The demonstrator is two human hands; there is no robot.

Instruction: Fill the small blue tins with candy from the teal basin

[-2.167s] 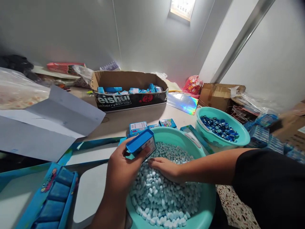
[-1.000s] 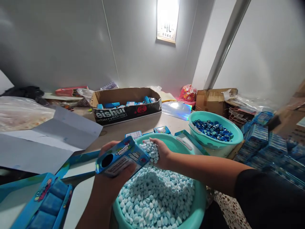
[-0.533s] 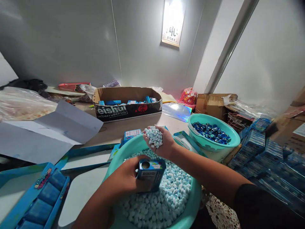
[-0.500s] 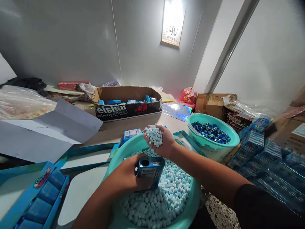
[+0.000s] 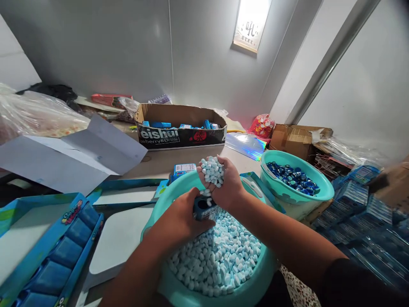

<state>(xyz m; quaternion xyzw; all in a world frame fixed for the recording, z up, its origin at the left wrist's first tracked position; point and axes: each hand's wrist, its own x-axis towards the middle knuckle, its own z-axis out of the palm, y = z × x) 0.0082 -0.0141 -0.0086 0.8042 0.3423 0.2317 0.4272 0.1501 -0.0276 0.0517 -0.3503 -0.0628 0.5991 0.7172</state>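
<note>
My left hand (image 5: 182, 215) is wrapped round a small dark blue bottle (image 5: 201, 209) with a round hole in its top, held upright over the basin. My right hand (image 5: 232, 183), palm up and cupped, holds a heap of pale blue and white candies (image 5: 212, 171) just above the bottle. A few candies (image 5: 207, 194) are spilling from its lower edge at the bottle's mouth. Beneath both hands, a turquoise basin (image 5: 268, 273) contains many loose candies of the same kind. The lower part of the bottle is hidden by my fingers.
A second turquoise basin (image 5: 326, 192) at right holds dark blue caps (image 5: 292, 177). Blue display trays (image 5: 76, 238) with bottles lie at left beside a white lid (image 5: 121, 238). Behind stands a printed carton (image 5: 185, 138) of blue packs. Wrapped blue boxes (image 5: 348, 204) are stacked at right.
The bottle has moved up close under my right hand, and candies are now dropping from that hand at its opening. The camera view has shifted slightly.
</note>
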